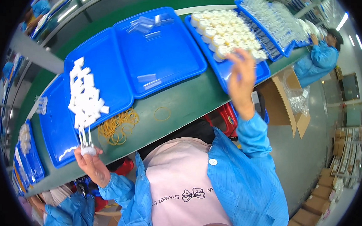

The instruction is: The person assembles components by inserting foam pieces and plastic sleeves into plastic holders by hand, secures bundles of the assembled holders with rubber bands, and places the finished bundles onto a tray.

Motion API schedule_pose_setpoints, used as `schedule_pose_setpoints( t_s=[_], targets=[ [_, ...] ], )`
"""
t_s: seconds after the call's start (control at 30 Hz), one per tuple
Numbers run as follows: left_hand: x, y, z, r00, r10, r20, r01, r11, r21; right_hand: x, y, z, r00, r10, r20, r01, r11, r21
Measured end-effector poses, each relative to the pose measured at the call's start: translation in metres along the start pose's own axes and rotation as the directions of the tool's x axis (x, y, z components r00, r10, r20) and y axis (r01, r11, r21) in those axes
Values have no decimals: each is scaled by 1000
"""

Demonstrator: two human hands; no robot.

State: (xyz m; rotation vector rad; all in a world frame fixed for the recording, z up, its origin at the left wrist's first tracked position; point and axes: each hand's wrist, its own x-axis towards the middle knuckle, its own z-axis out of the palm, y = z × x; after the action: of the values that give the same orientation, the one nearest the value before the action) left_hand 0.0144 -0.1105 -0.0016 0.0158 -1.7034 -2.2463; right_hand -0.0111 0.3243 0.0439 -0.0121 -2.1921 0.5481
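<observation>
At the lower left, my left hand [92,165] pinches a white round-based piece [88,150] with several thin upright prongs. Its prongs overlap the near edge of a blue tray [120,77] that carries a heap of small white rectangular pieces [84,91]. My right hand [243,77], slightly blurred, is raised over the near end of another blue tray [252,73]. Its fingers are apart and I see nothing in them. Just beyond the fingertips stand rows of short white round containers [221,32] with yellowish sides; whether I touch one cannot be made out.
Yellow rubber bands [118,124] lie piled on the green table [181,107]. A middle blue tray [167,52] holds clear flat pieces. Clear plastic parts [272,20] fill a tray at the far right. An open carton [283,100] stands beside the table; a co-worker [320,58] sits beyond.
</observation>
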Motion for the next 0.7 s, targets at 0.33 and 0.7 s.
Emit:
schedule_pose_setpoints(
  t_s=[0.33, 0.7],
  targets=[
    [-15, 22, 24, 998, 44, 43, -43, 999, -24, 39, -183, 194, 717, -614, 331, 419, 759, 499],
    [-36, 24, -14, 993, 9, -119, -13, 999, -37, -4, -225, 268, 313, -792, 525, 515, 606, 606]
  ],
)
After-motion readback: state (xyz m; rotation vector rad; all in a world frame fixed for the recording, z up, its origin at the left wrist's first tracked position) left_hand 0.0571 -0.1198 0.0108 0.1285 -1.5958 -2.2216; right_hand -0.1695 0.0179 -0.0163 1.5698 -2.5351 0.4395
